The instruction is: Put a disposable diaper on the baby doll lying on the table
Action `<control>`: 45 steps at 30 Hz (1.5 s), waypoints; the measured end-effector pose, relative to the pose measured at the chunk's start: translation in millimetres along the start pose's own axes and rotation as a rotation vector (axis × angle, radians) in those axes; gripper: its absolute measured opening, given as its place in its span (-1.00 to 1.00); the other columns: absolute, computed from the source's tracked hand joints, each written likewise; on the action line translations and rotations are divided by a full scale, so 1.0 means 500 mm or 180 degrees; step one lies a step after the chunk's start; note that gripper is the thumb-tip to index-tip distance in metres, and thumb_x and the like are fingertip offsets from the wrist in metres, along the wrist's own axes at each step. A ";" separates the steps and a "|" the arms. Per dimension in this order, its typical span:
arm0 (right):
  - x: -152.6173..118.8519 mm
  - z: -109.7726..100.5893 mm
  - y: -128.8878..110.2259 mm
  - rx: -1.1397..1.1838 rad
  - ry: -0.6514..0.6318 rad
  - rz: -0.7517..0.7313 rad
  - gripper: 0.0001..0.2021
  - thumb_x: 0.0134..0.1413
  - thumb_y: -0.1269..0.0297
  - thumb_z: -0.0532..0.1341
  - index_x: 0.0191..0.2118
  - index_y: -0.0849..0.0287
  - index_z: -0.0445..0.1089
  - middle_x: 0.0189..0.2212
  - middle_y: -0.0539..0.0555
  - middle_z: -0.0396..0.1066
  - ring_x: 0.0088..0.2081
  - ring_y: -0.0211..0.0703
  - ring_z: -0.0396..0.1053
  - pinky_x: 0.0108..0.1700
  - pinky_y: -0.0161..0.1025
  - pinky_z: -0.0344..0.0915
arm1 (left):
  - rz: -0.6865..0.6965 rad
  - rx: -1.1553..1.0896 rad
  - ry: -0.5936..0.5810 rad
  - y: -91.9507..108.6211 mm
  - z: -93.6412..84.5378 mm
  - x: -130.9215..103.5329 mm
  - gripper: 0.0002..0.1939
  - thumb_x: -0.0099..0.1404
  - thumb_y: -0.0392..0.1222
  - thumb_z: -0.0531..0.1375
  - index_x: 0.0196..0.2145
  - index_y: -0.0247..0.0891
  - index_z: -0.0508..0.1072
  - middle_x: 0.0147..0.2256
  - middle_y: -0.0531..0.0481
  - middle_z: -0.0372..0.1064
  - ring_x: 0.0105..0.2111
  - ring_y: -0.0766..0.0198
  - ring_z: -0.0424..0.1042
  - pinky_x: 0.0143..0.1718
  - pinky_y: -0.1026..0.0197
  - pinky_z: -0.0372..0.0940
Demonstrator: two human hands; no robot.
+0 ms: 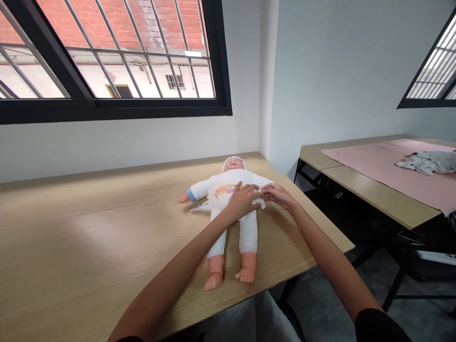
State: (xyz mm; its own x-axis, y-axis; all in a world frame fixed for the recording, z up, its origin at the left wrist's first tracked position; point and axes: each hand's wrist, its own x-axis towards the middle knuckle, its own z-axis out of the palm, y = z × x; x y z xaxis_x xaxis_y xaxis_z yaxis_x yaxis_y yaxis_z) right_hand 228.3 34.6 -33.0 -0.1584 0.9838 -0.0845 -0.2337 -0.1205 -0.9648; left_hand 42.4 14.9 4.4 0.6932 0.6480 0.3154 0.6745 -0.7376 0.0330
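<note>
A baby doll [233,176] in a white suit lies on its back on the table, head toward the wall and bare feet toward me. Around its waist is a white disposable diaper [218,194] with a coloured print on the front. My left hand [244,200] rests on the diaper's front, fingers spread out over it. At the doll's right-hand side in the picture, my right hand [278,194] has its fingertips pinched together on the diaper's edge. The fingers of both hands nearly meet there. On the other side, a loose flap of the diaper sticks out over the table.
The wooden table [89,237] meets the wall below a barred window [142,52]. Across a gap on the right stands another table [399,209] with a pink cloth [377,164] and a crumpled pale cloth [429,162]. A chair [427,266] is beneath it.
</note>
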 end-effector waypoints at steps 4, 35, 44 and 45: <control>0.004 -0.004 0.007 0.0169 -0.0052 0.0062 -0.88 -0.05 0.51 0.27 -0.38 0.21 0.33 -0.46 0.03 0.47 -0.45 -0.30 0.43 -0.37 -0.41 0.38 | -0.0054 -0.0132 0.0035 0.002 -0.002 0.001 -0.75 0.22 -0.14 0.24 -0.11 -0.03 0.47 0.08 -0.03 0.30 0.08 0.09 0.29 0.24 -0.25 -0.11; 0.008 -0.006 0.004 0.0735 0.0045 -0.0708 -0.68 -0.12 0.33 0.42 -0.22 0.17 0.34 -0.28 0.04 0.45 -0.32 -0.26 0.47 -0.20 -0.34 0.44 | -0.0677 -0.1865 0.1005 -0.015 0.008 0.003 -0.84 0.27 -0.22 0.09 -0.19 -0.20 0.38 -0.34 0.04 0.41 -0.30 0.25 0.42 -0.20 0.19 0.30; 0.000 0.013 0.008 -0.0600 -0.0532 -0.0993 -0.64 -0.15 0.14 0.41 -0.19 0.18 0.49 -0.26 0.06 0.46 -0.26 -0.21 0.36 -0.16 -0.26 0.27 | -0.0811 -0.2711 0.1191 -0.017 0.008 0.009 -0.86 0.20 -0.23 0.13 -0.25 -0.24 0.34 -0.33 0.02 0.39 -0.28 0.26 0.42 -0.20 0.20 0.31; 0.000 0.015 0.010 -0.0596 -0.0574 -0.1015 -0.66 -0.14 0.13 0.41 -0.21 0.18 0.49 -0.26 0.07 0.46 -0.24 -0.19 0.37 -0.13 -0.24 0.27 | -0.0844 -0.2748 0.1215 -0.019 0.010 0.011 -0.86 0.18 -0.24 0.14 -0.25 -0.24 0.34 -0.34 0.02 0.38 -0.28 0.26 0.42 -0.19 0.21 0.31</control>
State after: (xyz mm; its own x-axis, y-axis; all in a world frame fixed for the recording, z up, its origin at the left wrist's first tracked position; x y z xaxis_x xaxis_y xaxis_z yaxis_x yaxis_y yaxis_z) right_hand 220.1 33.1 -35.8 -0.2759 0.9267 0.2552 -0.1224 0.2295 -0.9656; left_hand 40.8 26.3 1.2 0.3146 0.8200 0.4782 0.2736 -0.5607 0.7815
